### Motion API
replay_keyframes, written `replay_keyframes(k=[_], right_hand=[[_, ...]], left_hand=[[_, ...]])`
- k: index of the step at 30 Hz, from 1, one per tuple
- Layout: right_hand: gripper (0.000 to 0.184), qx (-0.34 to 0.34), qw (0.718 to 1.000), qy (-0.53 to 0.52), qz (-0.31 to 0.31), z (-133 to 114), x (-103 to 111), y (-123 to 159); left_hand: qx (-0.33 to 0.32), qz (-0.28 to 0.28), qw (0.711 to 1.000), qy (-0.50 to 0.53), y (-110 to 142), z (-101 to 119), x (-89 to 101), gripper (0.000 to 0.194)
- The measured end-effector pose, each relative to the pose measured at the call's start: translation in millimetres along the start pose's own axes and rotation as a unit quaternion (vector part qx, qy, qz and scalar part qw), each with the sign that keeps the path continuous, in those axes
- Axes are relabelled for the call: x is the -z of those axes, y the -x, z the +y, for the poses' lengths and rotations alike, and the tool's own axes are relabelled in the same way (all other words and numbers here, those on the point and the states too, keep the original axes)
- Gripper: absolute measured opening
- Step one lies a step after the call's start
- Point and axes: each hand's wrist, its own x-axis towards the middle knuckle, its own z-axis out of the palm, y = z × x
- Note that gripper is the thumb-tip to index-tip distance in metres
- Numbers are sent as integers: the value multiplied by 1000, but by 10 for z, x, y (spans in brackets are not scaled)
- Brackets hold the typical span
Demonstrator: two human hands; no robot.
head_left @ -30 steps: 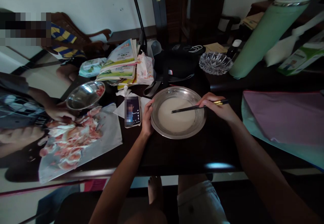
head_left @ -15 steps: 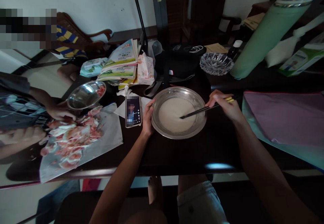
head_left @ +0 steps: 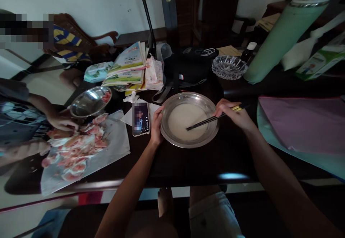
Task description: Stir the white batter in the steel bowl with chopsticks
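A wide metal bowl (head_left: 190, 144) stands on the dark table in front of me, with a pale, milky batter (head_left: 183, 117) in it. My left hand (head_left: 157, 126) grips the bowl's left rim, thumb at the edge. In my right hand (head_left: 229, 111) is a pair of dark chopsticks (head_left: 203, 122) with gold-coloured ends. Their tips dip into the batter near its middle, slanting down to the left from the right rim. Just left of my left hand, a phone (head_left: 141, 119) with a lit screen lies on white paper.
At left, another person's hand (head_left: 64, 124) touches pomelo-like pink peel and pulp (head_left: 81, 146) on a white sheet (head_left: 117, 137). A second metal bowl (head_left: 90, 103) sits behind it. Farther back are books (head_left: 126, 65), a glass dish (head_left: 229, 67) and a tall green flask (head_left: 283, 40). A pink folder (head_left: 312, 123) lies right.
My right hand and the chopsticks have shifted slightly left, their tips sweeping left and a little down through the batter. My left hand keeps its hold on the bowl.
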Motion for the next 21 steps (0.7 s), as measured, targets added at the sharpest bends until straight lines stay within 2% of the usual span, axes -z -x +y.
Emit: replay_keyframes(k=[3, 7, 10, 13, 15, 18, 19, 21], right_hand=[[37, 23, 999, 41, -2, 5, -35, -11], [42, 22, 997, 28, 73, 0, 20, -11], [46, 15, 999, -1, 35, -18, 20, -5], [38, 28, 999, 31, -18, -21, -23, -13], [36, 35, 998, 52, 11, -11, -22, -19], [43, 17, 996, 26, 86, -3, 22, -15], [45, 8, 996, 10, 88, -6, 31, -11], [47, -1, 999, -4, 49, -21, 21, -8]], left_hand=[[-5, 4, 1000, 2, -2, -13, 4, 51], [-5, -5, 1000, 2, -2, -18, -2, 49], [-7, -4, 1000, 5, 0, -11, -9, 51], [-11, 1, 1000, 3, -1, -8, -11, 52], [-11, 0, 1000, 1, -2, -9, -7, 51], [-2, -6, 1000, 0, -1, -8, 1, 51], [-1, -8, 1000, -1, 0, -7, 3, 51], [-5, -10, 1000, -5, 1, -5, 5, 51]])
